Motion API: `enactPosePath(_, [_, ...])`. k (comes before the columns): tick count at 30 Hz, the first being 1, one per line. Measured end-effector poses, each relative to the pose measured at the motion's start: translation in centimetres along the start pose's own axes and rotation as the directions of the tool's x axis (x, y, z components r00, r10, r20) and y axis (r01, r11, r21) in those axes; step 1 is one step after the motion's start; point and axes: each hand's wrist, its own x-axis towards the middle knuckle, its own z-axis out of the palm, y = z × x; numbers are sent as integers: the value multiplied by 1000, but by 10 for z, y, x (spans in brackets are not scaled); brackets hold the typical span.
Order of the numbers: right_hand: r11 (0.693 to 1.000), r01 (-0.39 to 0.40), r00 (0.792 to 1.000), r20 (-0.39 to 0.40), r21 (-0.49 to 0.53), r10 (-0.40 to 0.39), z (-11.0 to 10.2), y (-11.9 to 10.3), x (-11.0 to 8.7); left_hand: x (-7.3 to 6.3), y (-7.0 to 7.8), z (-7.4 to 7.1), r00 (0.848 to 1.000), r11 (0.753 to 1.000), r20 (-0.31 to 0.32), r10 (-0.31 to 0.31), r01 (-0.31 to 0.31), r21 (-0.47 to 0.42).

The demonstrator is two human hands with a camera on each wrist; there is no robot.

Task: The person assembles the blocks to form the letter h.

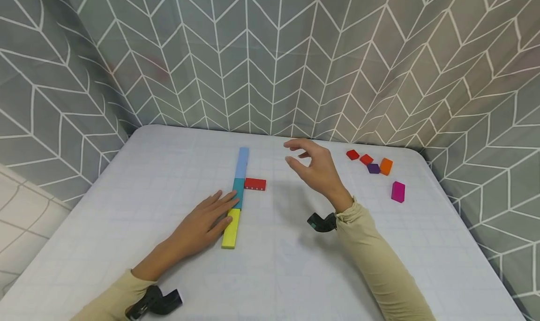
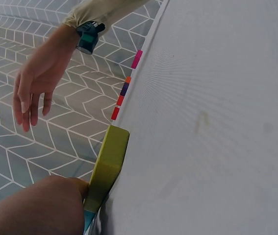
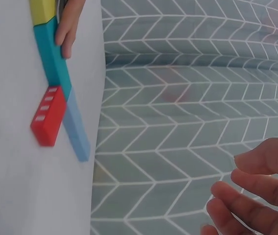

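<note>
Yellow is catching my eye nearest — a long block [image 1: 229, 236] butting against the near end of the teal block [image 1: 238, 186]. Left of the teal block, the left hand [image 1: 206, 222] is resting with fingers stretched out, touching both blocks without curling round either. Well right of teal, a magenta block [image 1: 398, 191] is lying alone. Against teal's right side, a red block [image 1: 255, 184] is sticking out crosswise. Also right of teal, the right hand [image 1: 318, 171] is hovering, thumb and fingers apart, holding nothing. At teal's far end, a light blue block [image 1: 242, 164] is extending the line. Far right of teal, a purple block [image 1: 373, 168], an orange block [image 1: 386, 166] and two small red blocks [image 1: 366, 159] are clustering. Four pieces are already meeting, I'd judge — five are lying unjoined to them.
</note>
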Motion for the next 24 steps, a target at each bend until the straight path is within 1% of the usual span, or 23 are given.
enactPosePath(4, [1000, -23, 1000, 3, -22, 23, -9, 9, -8, -1, -1, 0, 1000, 1000, 6, -3, 3, -2])
enactPosePath(9, [994, -91, 996, -1, -59, 91, -25, 25, -21, 1, -3, 3, 1000, 1000, -4, -1, 1, -6])
enactPosePath(14, [981, -153, 988, -19, -118, 152, -43, 47, -36, 4, -2, 5, 1000, 1000, 3, 7, -7, -6])
enactPosePath(19, [971, -188, 982, -49, -149, 183, -56, 68, -45, 1, -2, 2, 1000, 1000, -3, -6, 6, 7])
enactPosePath(24, [957, -243, 970, -71, -162, 234, -73, 86, -53, 1, 0, -1, 1000, 1000, -3, -5, 5, -13])
